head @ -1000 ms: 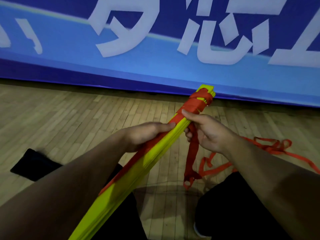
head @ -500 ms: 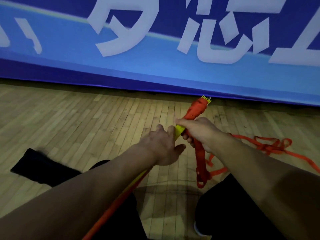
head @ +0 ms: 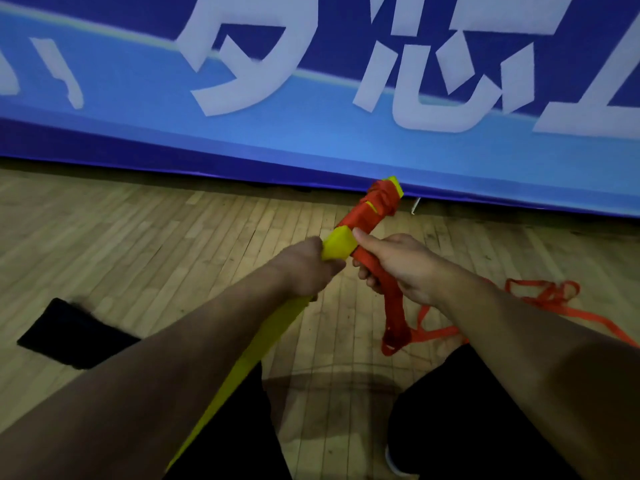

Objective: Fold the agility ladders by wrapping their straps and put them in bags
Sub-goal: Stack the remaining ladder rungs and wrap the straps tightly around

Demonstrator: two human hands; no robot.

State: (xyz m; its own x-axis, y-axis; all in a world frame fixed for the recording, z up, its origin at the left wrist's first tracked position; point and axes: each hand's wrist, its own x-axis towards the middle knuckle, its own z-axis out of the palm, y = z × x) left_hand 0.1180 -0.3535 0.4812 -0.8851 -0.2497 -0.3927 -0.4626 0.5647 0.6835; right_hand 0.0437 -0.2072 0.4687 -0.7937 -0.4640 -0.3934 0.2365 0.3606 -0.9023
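Left hand (head: pixel 304 268) was wrapped around the yellow rung bundle (head: pixel 341 242), held angled up over the wood floor (head: pixel 138 237). Right hand (head: pixel 398 268) pinched the red strap (head: pixel 367 216) against the bundle just below the wrapped far end; the loose strap tail trailed to the floor on the right. Black bag (head: pixel 69 336) lay flat at left, contents not visible.

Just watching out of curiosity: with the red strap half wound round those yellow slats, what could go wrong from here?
Two likely snags. The loose strap lies tangled on the floor, so it may knot as the right hand pulls more in. Only the far end of the yellow slats is bound by the wound strap; if the left hand eases its grip, the stack could fan apart.
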